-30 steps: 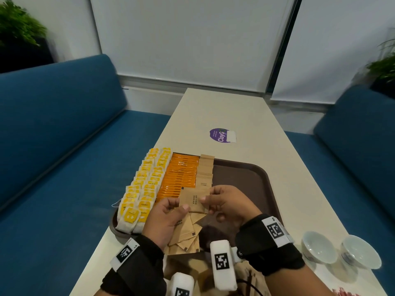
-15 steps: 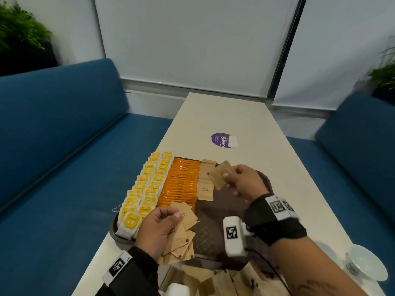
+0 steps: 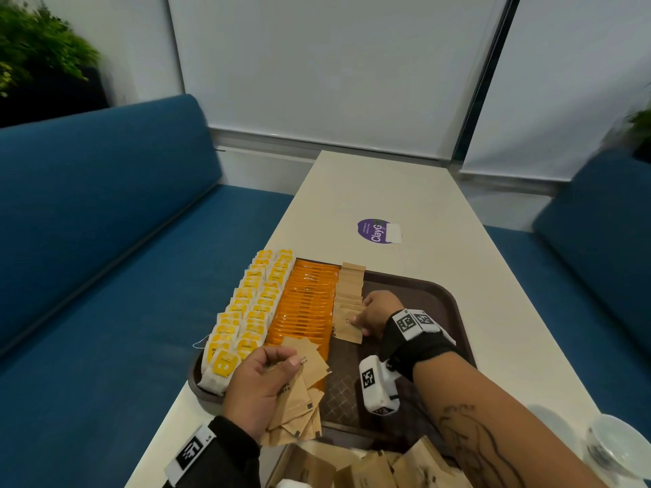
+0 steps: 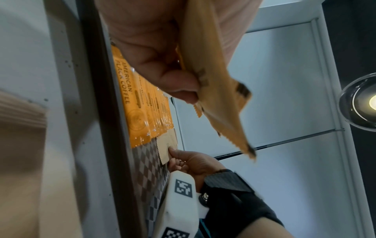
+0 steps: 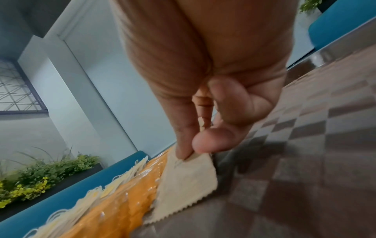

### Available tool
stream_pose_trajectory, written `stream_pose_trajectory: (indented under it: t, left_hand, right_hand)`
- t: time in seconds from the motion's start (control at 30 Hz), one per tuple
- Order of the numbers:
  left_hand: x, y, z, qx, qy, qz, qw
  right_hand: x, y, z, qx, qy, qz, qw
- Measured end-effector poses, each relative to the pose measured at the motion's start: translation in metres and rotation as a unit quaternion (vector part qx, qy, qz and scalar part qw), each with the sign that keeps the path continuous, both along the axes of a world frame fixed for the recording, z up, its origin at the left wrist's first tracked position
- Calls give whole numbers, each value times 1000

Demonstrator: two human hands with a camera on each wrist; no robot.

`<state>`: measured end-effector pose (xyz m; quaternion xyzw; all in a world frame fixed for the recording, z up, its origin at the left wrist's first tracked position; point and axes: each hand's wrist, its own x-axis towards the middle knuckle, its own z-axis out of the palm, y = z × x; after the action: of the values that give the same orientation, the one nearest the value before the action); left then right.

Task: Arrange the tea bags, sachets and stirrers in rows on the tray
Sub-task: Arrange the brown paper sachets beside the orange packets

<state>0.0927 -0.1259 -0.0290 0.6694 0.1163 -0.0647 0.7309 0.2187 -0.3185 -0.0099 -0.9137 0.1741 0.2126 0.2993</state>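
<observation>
Sachets of brown kraft paper are the job just now, and they go onto the dark brown tray (image 3: 440, 294) that fills the lower middle of the head view on the pale worktop (image 3: 405, 191). Largest on it are two rows of white-and-yellow tea bags (image 3: 246, 311) along its left side, then a packed row of orange coffee sticks (image 3: 304, 304) printed "American Black Coffee", then the shorter brown sachet row (image 3: 348, 301) beside them, overlapped like shingles from the far rim toward the viewer. The right half of the tray shows bare chequered floor.

The left hand (image 3: 259, 385), low and centre-left, grips a loose fan of brown sachets (image 3: 299, 392) between curled fingers and thumb. The right hand (image 3: 377, 313), mid-frame, pinches the corner of a single sachet (image 5: 185, 182) between thumb and forefinger, its body lying flat against the coffee sticks at the near end of the brown row.

To finish this placement well, I would lay the sachet square to the row, its left edge tight against the orange sticks, overlapping its neighbour by the same margin as the others, and let go only when it sits flat. The paper looks light and thin with pinked edges, so it probably slides easily; a gentle press should settle it without disturbing those beneath.
</observation>
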Motion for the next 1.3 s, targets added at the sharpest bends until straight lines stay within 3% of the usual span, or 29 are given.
stream_pose_trajectory:
  t: [0.2, 0.33, 0.43, 0.6, 0.8, 0.97, 1.1, 1.3]
  left_hand:
    - [1, -5, -1, -8, -4, -8, 1000]
    - [0, -9, 3, -11, -17, -12, 1000]
    - [1, -9, 4, -8, -26, -1, 1000]
    - [-2, -13, 8, -14, -22, 7, 1000]
    - [-3, -16, 10, 33, -35, 30, 998]
    - [-5, -19, 16, 42, -49, 13, 998]
    - [-2, -18, 14, 52, -48, 1, 998]
    - [1, -17, 4, 44, -31, -5, 999]
  right_hand:
    - [9, 4, -15, -8, -27, -47, 999]
    - [5, -3, -13, 118, -110, -105, 981]
    - [-23, -2, 17, 163, -134, -20, 977]
    - [-86, 15, 61, 276, -126, 107, 947]
    - [-115, 49, 60, 112, -128, 160, 972]
    - [-117, 58, 51, 176, -94, 103, 974]
    - [-115, 62, 44, 157, -80, 103, 979]
    - [-111, 57, 48, 234, -17, 104, 966]
